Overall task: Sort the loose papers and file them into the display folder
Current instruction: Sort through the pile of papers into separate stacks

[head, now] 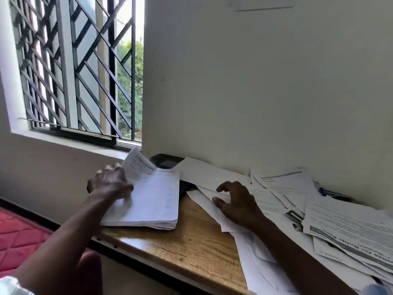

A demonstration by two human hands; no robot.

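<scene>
A thick stack of white sheets [153, 201] lies on the wooden desk [191, 237], on top of a dark flat thing [165, 161] that may be the display folder. My left hand [110, 184] is at the stack's left edge and holds the top sheet [138, 165], which curls upward between its thumb and fingers. To the right, my right hand [236, 203] rests with arched fingers on the loose papers [282, 194], fingertips touching a sheet and gripping nothing. The loose papers spread in overlapping layers over the desk's right half.
A wall rises right behind the desk. A barred window [85, 71] with a sill is at the left. A large printed sheet with a bold headline [350, 235] tops the right pile. A red quilted surface [19, 237] lies below the desk's left end.
</scene>
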